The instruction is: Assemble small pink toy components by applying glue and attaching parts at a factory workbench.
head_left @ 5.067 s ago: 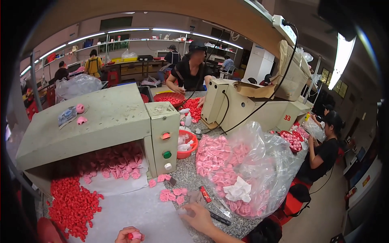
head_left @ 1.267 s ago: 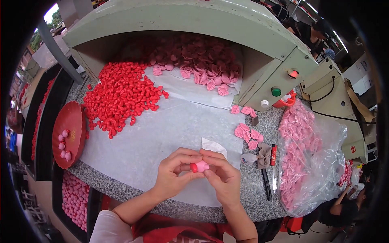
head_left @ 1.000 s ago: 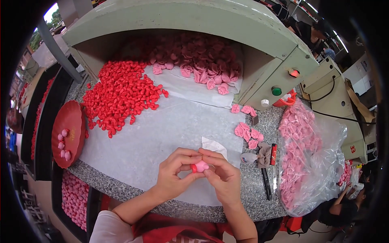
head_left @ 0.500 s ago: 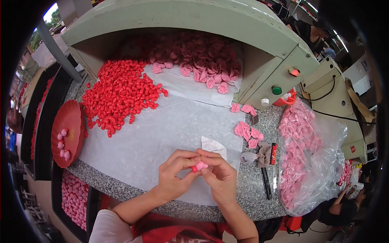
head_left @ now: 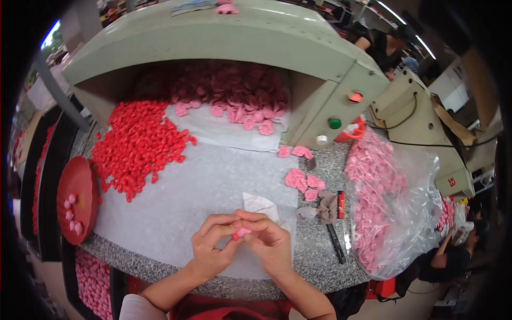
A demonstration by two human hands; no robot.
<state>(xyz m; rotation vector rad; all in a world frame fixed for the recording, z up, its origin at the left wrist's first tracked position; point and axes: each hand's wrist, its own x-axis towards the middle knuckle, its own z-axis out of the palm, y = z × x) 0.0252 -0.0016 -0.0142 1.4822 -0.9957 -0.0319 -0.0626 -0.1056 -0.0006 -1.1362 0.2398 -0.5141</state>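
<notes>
Over the front of the white sheet [head_left: 186,192], both my hands meet around a small pink-and-red piece [head_left: 242,232]. My left hand [head_left: 213,246] pinches its red end, while my right hand [head_left: 271,248] has its fingers closed on the pink part. Fingertips hide much of the piece. Just behind the hands lies a crumpled white scrap [head_left: 260,205]. To the far left on the sheet spreads a heap of glossy red bean-like pieces [head_left: 140,152]. Pink petal-shaped pieces [head_left: 234,98] are piled under the green housing.
The pale green housing [head_left: 213,45] arches over the back. At left, a red dish [head_left: 85,197] holds several pink balls, above a bin of pink balls [head_left: 93,280]. Loose pink pieces [head_left: 304,181], a red lighter [head_left: 341,205], a black pen [head_left: 336,244] and a plastic bag [head_left: 410,213] lie right.
My view has shifted, so the whole scene sits further left and mostly lower. Both hands stay closed around the pink-and-red piece; its red end now shows less.
</notes>
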